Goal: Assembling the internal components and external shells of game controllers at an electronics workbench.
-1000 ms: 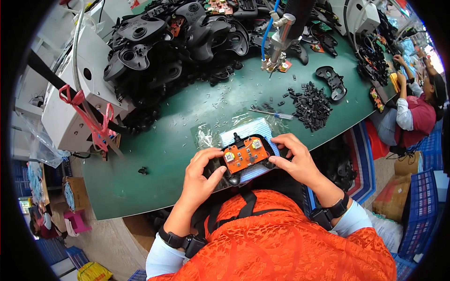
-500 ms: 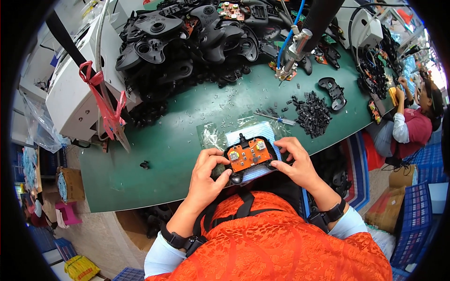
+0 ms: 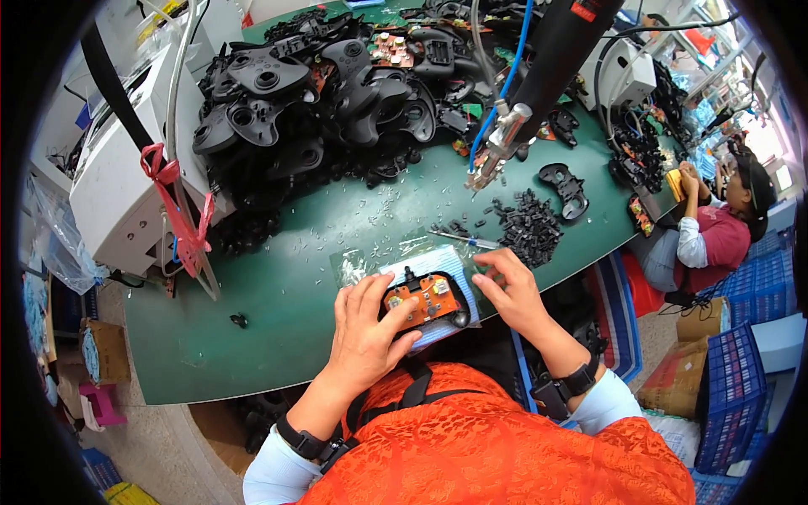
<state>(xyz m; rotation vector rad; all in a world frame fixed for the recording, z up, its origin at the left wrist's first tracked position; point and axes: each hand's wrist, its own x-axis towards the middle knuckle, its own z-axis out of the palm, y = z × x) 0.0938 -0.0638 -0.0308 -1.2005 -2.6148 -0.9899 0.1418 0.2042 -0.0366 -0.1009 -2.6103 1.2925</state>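
Note:
A black game controller half-shell [image 3: 461,296] with an orange circuit board [image 3: 431,301] in it lies on a light blue-and-white cloth pad [image 3: 438,337] at the bench's near edge. My left hand [image 3: 364,326] grips the shell's left end, thumb over the board and the other fingers along the outer side. That end of the shell is mostly hidden under the hand. Just right of the shell, my right hand [image 3: 515,290] hovers with thumb and fingers apart and nothing in them. Beyond the pad lies a screwdriver [image 3: 465,239], near the right fingertips.
A heap of small black parts [image 3: 530,229] and another controller shell [image 3: 564,190] lie to the right on the green bench [image 3: 227,345]. Many black shells [image 3: 337,101] pile up at the back. An air-hose tool [image 3: 498,147] hangs overhead. A co-worker [image 3: 703,236] sits at right.
My right hand has come off the controller shell's right end and opened. My left hand has shifted further over the board, its thumb now across it. The whole view has shifted slightly.

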